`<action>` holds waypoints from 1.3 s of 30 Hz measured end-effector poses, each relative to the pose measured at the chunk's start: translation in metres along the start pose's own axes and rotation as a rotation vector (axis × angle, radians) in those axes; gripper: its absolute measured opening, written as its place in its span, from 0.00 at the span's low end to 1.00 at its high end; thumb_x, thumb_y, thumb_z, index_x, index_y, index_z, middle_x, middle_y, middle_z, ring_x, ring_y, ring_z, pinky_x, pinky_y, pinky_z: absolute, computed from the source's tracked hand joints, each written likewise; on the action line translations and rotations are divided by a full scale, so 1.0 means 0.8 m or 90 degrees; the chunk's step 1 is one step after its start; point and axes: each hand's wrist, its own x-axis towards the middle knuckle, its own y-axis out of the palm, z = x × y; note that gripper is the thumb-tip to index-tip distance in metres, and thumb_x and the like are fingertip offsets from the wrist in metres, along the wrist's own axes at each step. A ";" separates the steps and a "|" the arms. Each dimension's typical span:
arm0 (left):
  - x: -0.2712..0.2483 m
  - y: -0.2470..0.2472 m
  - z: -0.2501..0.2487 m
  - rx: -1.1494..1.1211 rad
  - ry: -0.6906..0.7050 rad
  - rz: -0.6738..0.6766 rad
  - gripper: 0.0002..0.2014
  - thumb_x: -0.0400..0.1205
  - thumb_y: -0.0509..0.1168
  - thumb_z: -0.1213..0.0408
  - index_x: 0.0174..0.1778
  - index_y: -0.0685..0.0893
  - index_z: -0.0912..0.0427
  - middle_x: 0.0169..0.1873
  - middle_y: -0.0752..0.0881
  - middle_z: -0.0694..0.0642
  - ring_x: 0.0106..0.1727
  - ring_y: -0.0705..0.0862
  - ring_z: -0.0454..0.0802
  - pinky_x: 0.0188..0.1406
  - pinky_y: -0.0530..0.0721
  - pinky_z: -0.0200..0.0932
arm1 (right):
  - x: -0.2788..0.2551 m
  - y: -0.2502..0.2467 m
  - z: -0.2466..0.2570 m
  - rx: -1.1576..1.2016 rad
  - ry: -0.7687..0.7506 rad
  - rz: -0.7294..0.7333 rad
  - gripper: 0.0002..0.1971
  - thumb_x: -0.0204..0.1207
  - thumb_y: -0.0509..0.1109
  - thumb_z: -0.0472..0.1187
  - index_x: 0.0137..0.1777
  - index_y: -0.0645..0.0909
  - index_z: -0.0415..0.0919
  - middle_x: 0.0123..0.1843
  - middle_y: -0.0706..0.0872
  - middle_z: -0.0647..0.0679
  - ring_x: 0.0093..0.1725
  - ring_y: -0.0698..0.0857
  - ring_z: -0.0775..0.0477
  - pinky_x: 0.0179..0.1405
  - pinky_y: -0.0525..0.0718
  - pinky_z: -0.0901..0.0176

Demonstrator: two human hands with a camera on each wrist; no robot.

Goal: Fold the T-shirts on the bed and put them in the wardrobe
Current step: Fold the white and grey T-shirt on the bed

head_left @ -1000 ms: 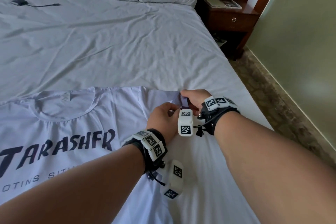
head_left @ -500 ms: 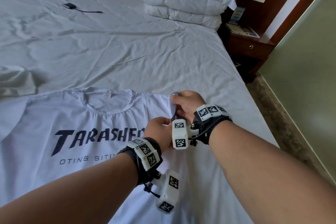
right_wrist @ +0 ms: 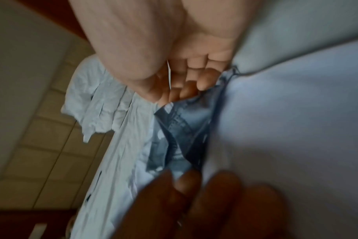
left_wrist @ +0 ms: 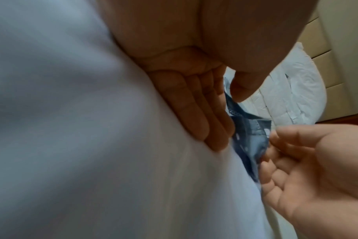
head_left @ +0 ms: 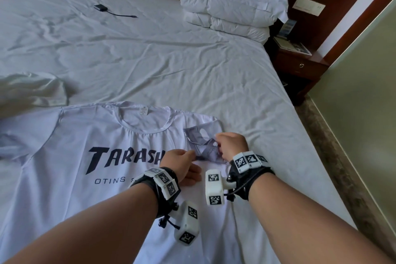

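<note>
Head view shows the white T-shirt (head_left: 90,156) lying face up and spread flat on the bed (head_left: 150,53), its sleeve (head_left: 203,141) turned in over the chest, dark inner side up. My right hand (head_left: 230,146) pinches the sleeve's hem between thumb and curled fingers, I judge to draw that side inward for the first fold. My left hand (head_left: 182,167) lies flat beside it, fingers straight and together, pressing the shirt so the cloth does not slide. Both forearms reach forward, wrists low, palms down. A second pale garment (head_left: 32,92) sits crumpled off to the left.
</note>
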 end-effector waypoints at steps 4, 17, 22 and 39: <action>0.005 -0.001 0.005 0.002 0.015 -0.002 0.12 0.87 0.63 0.60 0.51 0.84 0.67 0.31 0.90 0.66 0.29 0.89 0.60 0.27 0.87 0.47 | -0.011 0.024 -0.008 -0.102 -0.024 0.157 0.14 0.79 0.68 0.37 0.32 0.82 0.51 0.42 0.88 0.47 0.44 0.87 0.43 0.57 0.90 0.47; 0.004 0.000 0.016 0.014 0.072 -0.036 0.07 0.87 0.62 0.68 0.51 0.86 0.62 0.29 0.87 0.64 0.26 0.87 0.59 0.27 0.88 0.49 | -0.043 0.049 -0.048 -0.210 -0.208 0.047 0.15 0.82 0.64 0.39 0.61 0.88 0.53 0.62 0.87 0.51 0.60 0.87 0.47 0.64 0.84 0.54; -0.005 -0.015 0.017 -0.001 0.060 -0.029 0.06 0.86 0.62 0.71 0.53 0.84 0.65 0.34 0.88 0.68 0.28 0.88 0.59 0.29 0.89 0.50 | -0.059 0.055 -0.038 -0.256 -0.191 0.048 0.16 0.79 0.70 0.46 0.65 0.86 0.54 0.64 0.80 0.46 0.60 0.86 0.43 0.64 0.84 0.51; -0.107 -0.275 0.022 0.030 0.061 -0.133 0.05 0.84 0.64 0.70 0.48 0.86 0.64 0.29 0.88 0.61 0.26 0.86 0.56 0.29 0.88 0.47 | -0.163 0.102 0.036 -0.335 -0.219 0.114 0.17 0.71 0.75 0.44 0.61 0.91 0.50 0.64 0.83 0.56 0.63 0.84 0.49 0.65 0.80 0.61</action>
